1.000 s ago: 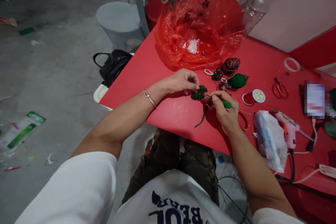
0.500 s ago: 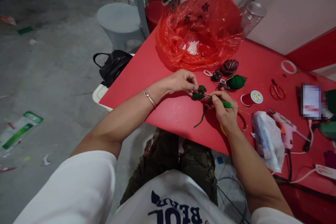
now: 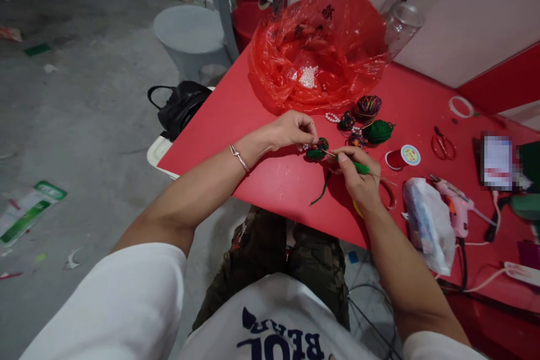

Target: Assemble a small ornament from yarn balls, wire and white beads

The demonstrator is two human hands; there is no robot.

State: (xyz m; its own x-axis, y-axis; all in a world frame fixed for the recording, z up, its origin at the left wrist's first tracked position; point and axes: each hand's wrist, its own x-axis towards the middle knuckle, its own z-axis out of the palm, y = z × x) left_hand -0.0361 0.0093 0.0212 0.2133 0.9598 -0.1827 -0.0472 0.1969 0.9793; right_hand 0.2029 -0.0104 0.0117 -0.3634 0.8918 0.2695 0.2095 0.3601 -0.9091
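Note:
My left hand (image 3: 293, 129) pinches a small green and red crocheted piece (image 3: 317, 149) just above the red table (image 3: 270, 180). A green yarn tail (image 3: 320, 188) hangs from the piece onto the table. My right hand (image 3: 358, 180) is closed on a green-handled crochet hook (image 3: 361, 167), whose metal tip points into the piece. Both hands sit close together near the table's front edge.
A red plastic bag (image 3: 320, 45) with white beads lies behind the hands. Yarn balls (image 3: 373, 121), a red thread spool (image 3: 403, 156), scissors (image 3: 441, 145), a pink glue gun (image 3: 453, 202) and a clear packet (image 3: 426, 225) lie to the right. A black bag (image 3: 179, 104) and a grey bin (image 3: 189, 34) stand left of the table.
Both hands keep their grips and barely move; the view has shifted slightly to the right and up.

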